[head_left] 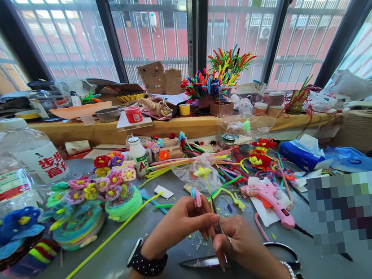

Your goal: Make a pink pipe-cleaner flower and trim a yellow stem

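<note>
My left hand (187, 221) is closed in a pinch around the thin stem of a small yellow pipe-cleaner flower (202, 172), which stands upright above my fingers. A short pink and blue fuzzy piece (197, 198) shows at its raised fingers. Close against it, my right hand (241, 241) is closed on a slender pointed metal tool (213, 206); I cannot tell whether it is tweezers or a blade. Below my hands lie scissors (201, 262) with black handles, partly hidden by the right hand. Yellow fuzz scraps (196, 241) are scattered around them.
A pink glue gun (275, 203) lies to the right, its cord trailing. Left stand fuzzy flower baskets (122, 204) and a large plastic bottle (34, 149). A long yellow pipe cleaner (93, 246) crosses the table. Behind are a white bottle (138, 156) and a tissue pack (301, 154).
</note>
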Tool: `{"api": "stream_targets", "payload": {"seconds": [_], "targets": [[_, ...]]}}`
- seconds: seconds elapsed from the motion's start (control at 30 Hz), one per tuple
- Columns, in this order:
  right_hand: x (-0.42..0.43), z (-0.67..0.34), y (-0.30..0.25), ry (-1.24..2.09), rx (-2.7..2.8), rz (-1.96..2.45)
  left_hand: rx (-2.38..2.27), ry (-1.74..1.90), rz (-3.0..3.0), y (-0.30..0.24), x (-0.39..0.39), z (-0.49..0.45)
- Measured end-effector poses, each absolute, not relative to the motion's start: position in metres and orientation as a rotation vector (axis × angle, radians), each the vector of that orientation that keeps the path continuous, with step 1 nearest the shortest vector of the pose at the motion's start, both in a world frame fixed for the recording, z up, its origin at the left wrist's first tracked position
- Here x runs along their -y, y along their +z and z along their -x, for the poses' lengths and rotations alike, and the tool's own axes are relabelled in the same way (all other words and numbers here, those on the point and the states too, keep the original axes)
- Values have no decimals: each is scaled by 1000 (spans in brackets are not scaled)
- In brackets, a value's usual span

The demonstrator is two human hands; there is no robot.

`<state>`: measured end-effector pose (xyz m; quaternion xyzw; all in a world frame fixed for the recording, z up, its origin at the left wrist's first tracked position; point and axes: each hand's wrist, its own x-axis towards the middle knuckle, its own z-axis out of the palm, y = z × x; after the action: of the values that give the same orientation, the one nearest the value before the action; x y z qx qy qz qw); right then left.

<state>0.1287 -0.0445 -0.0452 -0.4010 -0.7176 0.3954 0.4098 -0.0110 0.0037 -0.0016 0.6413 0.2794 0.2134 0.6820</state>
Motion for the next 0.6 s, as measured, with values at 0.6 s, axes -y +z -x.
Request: {"api": "stream_targets", "payload": {"seconds": [0.6], "targets": [[44, -130, -44, 975, 1756, 1040, -622, 475, -1433, 0, -2, 10]]}}
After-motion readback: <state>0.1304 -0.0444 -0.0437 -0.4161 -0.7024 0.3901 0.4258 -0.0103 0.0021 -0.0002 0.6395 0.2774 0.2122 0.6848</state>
